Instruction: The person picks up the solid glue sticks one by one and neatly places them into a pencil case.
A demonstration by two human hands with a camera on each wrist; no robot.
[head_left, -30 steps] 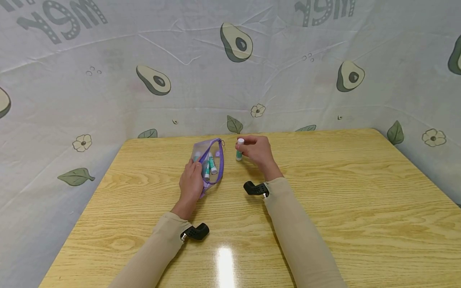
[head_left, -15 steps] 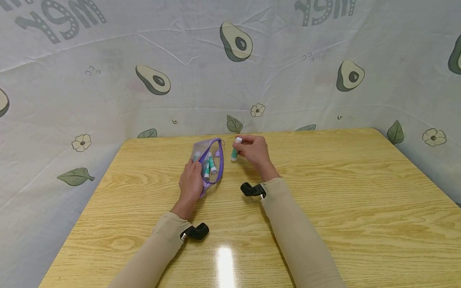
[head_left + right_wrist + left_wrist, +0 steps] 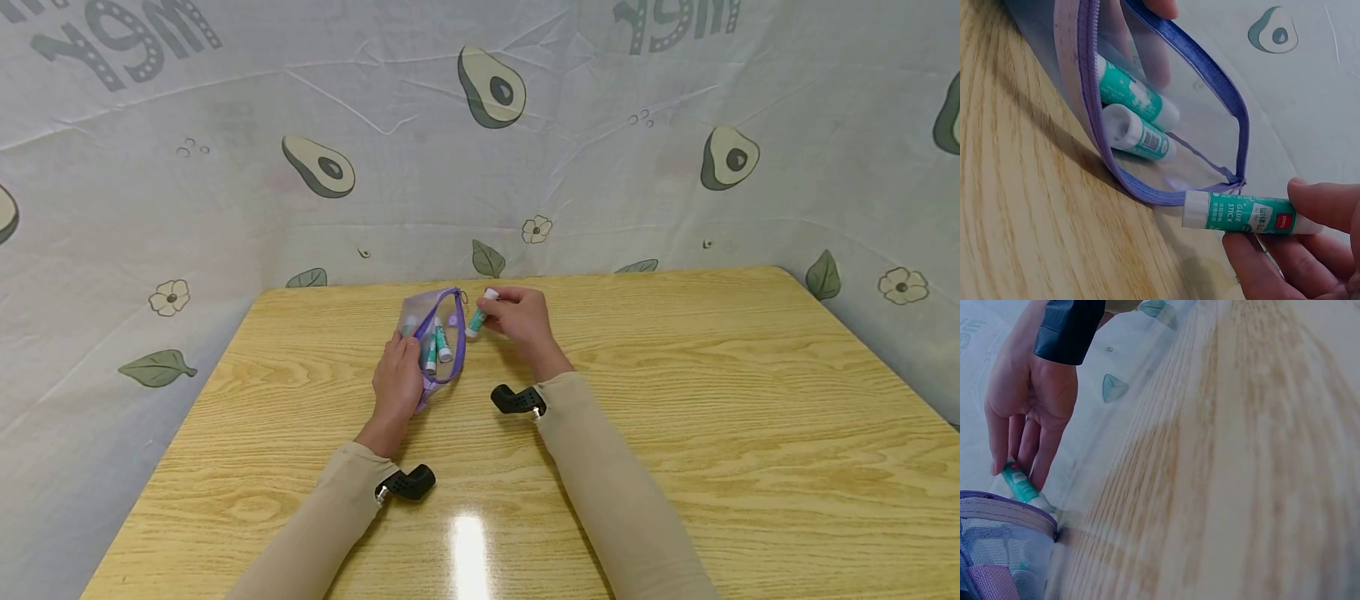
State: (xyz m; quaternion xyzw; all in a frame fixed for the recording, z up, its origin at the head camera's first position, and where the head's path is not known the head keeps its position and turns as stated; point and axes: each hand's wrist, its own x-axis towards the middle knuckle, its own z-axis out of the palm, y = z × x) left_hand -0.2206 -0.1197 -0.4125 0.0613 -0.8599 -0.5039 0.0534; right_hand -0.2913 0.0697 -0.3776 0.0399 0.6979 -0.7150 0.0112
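Note:
A mesh zipper pouch (image 3: 459, 354) with purple trim lies on the table, its mouth gaping to the right. My left hand (image 3: 397, 375) grips its near-left side; in the right wrist view, fingers show through the mesh. Inside the pouch are glue sticks (image 3: 1138, 134) with green labels and white ends, several of them in the head view. Between thumb and fingers, my right hand (image 3: 522, 321) pinches another glue stick (image 3: 1250, 212), tilted, just outside the pouch's mouth. The left wrist view shows the pouch's rim (image 3: 1007, 503) close below this held glue stick (image 3: 1021, 483).
The wooden table (image 3: 675, 400) reaches back to a pale cloth backdrop (image 3: 600, 167) printed with avocados, leaves and flowers. A black wrist camera (image 3: 408, 483) sits on the left sleeve, and another black wrist camera (image 3: 517, 400) on the right one.
My right hand has moved left toward the pouch's mouth, and its glue stick has gone from upright to tilted. The left hand and the pouch have stayed in place.

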